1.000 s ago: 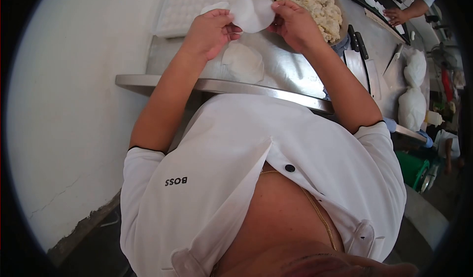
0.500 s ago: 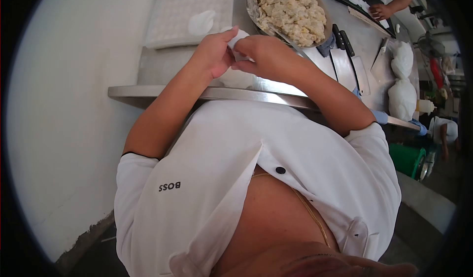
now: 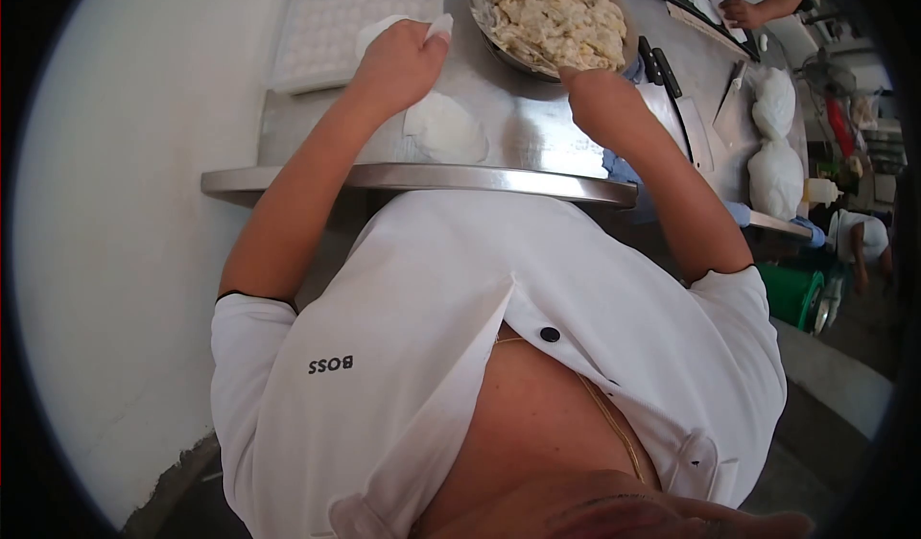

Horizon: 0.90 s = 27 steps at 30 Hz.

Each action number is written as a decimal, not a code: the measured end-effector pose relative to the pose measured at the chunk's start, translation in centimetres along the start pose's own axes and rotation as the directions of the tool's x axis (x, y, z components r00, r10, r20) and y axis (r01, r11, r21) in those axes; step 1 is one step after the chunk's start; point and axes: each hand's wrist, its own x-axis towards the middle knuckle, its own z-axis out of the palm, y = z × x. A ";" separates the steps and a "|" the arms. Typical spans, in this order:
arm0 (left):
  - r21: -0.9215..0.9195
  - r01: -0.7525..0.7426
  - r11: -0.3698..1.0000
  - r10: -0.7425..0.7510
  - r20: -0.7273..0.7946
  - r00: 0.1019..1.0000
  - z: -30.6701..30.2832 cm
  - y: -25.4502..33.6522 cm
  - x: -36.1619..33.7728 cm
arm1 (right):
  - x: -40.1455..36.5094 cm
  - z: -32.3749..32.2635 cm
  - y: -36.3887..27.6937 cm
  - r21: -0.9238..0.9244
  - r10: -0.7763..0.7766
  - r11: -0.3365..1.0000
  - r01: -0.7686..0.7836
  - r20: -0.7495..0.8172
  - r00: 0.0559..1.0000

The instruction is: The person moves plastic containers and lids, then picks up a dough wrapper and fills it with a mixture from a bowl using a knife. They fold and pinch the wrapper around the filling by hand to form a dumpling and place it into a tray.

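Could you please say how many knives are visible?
3: one knife and a second knife right of the bowl, a third knife farther right. Some may be hidden.

White wrapper (image 3: 439, 27) in left hand (image 3: 398, 66), lumpy pale mixture (image 3: 554, 13) in bowl (image 3: 628, 38)

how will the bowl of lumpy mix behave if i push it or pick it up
The bowl is probably heavy, being filled with lumpy mix. Tilted, it could spill, since the heap reaches close to the rim. Pushed, it may slide on the smooth-looking metal table.
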 end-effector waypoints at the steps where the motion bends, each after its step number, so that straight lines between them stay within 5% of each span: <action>1: 0.052 0.034 0.998 -0.037 0.061 0.997 -0.2 0.3 0.3 | -0.2 -0.9 -0.3 0.000 0.015 1.000 -0.015 -0.011 1.000; 2: 0.051 0.032 0.998 -0.035 0.067 0.997 0.0 0.4 0.7 | -0.4 -1.2 -0.4 0.000 0.031 1.000 -0.031 -0.022 0.999; 4: -0.435 0.216 0.874 -0.187 0.109 0.976 0.7 0.4 1.8 | 0.6 -0.6 0.2 0.031 0.027 0.999 -0.025 -0.058 0.998; 8: -0.486 0.084 0.870 -0.084 0.021 0.996 4.2 -3.5 6.1 | 3.3 1.8 1.0 0.148 -0.037 0.988 0.046 -0.065 0.997; 10: -0.780 0.378 0.498 -0.331 0.232 0.915 4.9 -2.4 6.8 | 3.1 1.6 1.1 0.221 -0.035 0.974 0.042 -0.039 0.999; 14: -0.810 0.403 0.426 -0.347 0.265 0.900 6.3 -1.5 7.9 | 2.2 0.3 2.2 0.377 -0.028 0.926 0.022 0.011 1.000; 17: -0.788 0.447 0.424 -0.368 0.301 0.880 7.1 -0.6 8.5 | 2.8 1.1 3.1 0.301 -0.020 0.952 0.050 -0.102 0.995; 21: -0.776 0.472 0.418 -0.363 0.333 0.870 9.9 -2.9 11.0 | 3.9 1.5 2.7 0.300 0.023 0.954 -0.016 -0.022 0.999; 27: -0.848 0.444 0.288 -0.353 0.337 0.873 9.7 -2.2 10.4 | 2.1 2.3 3.6 0.435 -0.089 0.889 0.139 -0.134 0.987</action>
